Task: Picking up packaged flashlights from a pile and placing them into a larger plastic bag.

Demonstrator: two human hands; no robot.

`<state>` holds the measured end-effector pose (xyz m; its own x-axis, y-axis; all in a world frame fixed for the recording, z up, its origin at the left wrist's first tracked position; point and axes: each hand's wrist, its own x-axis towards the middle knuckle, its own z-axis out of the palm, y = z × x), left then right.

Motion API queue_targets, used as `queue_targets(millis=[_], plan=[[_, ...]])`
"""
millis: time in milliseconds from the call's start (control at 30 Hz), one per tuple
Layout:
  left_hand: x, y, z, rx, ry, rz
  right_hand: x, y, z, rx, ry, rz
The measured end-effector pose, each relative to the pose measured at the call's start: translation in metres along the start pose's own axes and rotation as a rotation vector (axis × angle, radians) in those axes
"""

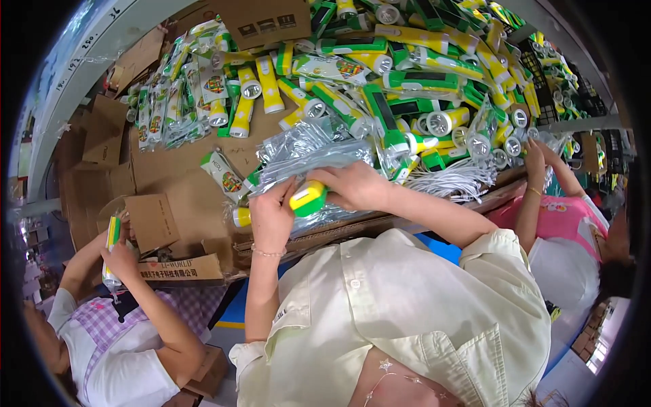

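Observation:
Between my two hands is a yellow and green flashlight [308,198], its end pointing toward me. Clear plastic bags [312,159] lie bunched just beyond it, and part of the flashlight's body is hidden by my fingers and the film. My left hand [272,214] is closed at the flashlight's left side, with fingertips pinched at the plastic bag. From the right, my right hand [356,186] has its bent fingers on the flashlight's upper edge. A bagged flashlight with a printed card [225,175] rests on the cardboard left of my hands.
A big heap of flashlights [420,81] covers the far side of the cardboard-lined table [176,163]. White cables [454,180] lie bundled at right. Bagged flashlights [173,108] are piled at left. A co-worker's hand [119,258] holds a flashlight at left; another co-worker's hand [536,163] reaches in at right.

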<state>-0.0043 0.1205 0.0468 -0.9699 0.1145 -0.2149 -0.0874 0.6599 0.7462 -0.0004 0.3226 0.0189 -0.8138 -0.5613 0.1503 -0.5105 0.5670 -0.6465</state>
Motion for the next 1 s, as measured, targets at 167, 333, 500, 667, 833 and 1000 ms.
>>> queue_targets(millis=[167,333,500,667,833,1000], plan=[[-0.013,-0.011,-0.012,-0.170,0.075,-0.134,0.002,-0.020,-0.009,-0.355,-0.184,0.087],[-0.022,0.009,0.009,-0.050,0.070,-0.016,-0.006,-0.030,0.023,-0.911,-0.310,0.062],[-0.010,-0.031,0.014,0.041,0.071,-0.005,-0.030,-0.005,-0.008,-0.290,-0.084,0.032],[-0.015,-0.008,0.008,-0.079,0.016,-0.125,-0.109,0.053,-0.095,-0.643,-0.344,0.362],[-0.012,-0.007,0.007,-0.085,0.000,-0.127,-0.164,0.084,-0.100,-0.497,-0.302,0.321],[-0.010,-0.010,0.007,-0.059,0.007,-0.126,-0.152,0.069,-0.111,-0.550,-0.169,0.229]])
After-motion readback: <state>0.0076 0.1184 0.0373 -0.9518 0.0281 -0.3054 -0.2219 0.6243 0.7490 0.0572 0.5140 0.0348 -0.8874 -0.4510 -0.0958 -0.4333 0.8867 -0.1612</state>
